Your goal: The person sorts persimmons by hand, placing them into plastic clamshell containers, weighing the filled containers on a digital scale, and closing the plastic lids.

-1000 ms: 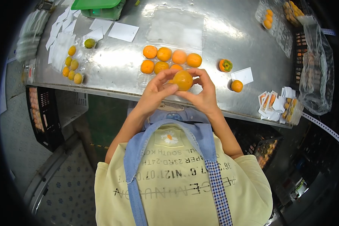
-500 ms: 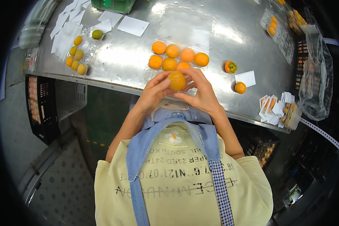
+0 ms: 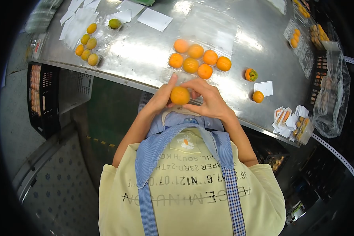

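An orange persimmon (image 3: 180,95) is held between my two hands at the table's front edge. My left hand (image 3: 161,96) supports it from the left, thumb pointing up beside it and fingers partly hidden underneath. My right hand (image 3: 210,100) curls around its right side, with fingertips above and the thumb near its lower right. Just beyond my hands, a clear plastic tray (image 3: 170,72) carries several persimmons (image 3: 190,65) in two rows. Its front edge is partly covered by my hands.
To the right lie a persimmon with a green calyx (image 3: 251,74), another persimmon (image 3: 258,96) by a white card (image 3: 263,88), and a pile of printed cards (image 3: 283,121). On the left are a tray of yellower fruit (image 3: 91,43) and white papers (image 3: 155,19).
The held persimmon has come slightly down toward my body and turned. My left thumb now points upward beside it. The whole table view has shifted with my head.
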Demonstrator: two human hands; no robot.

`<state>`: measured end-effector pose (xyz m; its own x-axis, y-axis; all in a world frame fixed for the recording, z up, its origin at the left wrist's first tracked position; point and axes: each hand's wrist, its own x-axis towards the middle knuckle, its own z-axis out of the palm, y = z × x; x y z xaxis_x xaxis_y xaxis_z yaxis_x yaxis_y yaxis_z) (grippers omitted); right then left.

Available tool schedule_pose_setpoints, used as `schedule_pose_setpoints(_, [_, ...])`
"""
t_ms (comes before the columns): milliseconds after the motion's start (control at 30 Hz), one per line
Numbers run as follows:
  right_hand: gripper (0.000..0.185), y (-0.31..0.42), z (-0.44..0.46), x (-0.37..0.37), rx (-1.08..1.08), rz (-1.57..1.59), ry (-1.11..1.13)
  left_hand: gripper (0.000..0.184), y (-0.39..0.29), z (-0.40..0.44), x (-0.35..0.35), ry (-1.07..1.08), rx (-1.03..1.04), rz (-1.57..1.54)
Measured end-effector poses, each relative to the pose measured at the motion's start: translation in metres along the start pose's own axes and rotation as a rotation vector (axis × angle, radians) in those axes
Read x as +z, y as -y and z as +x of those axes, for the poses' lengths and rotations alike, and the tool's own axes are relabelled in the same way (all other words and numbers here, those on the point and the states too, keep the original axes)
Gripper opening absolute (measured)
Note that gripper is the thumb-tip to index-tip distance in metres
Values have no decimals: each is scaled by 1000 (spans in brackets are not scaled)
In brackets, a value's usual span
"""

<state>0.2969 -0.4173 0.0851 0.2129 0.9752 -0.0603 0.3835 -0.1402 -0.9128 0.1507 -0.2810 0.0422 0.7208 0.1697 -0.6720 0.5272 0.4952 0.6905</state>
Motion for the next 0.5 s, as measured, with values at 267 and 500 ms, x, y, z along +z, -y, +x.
schedule_pose_setpoints(267, [46, -25, 35, 31, -109, -322, -297, 31, 16, 4, -47, -429, 216, 125])
schedule_pose_setpoints(500, [48, -40, 56, 48, -124, -558, -263, 28, 18, 13, -48, -546, 293, 308])
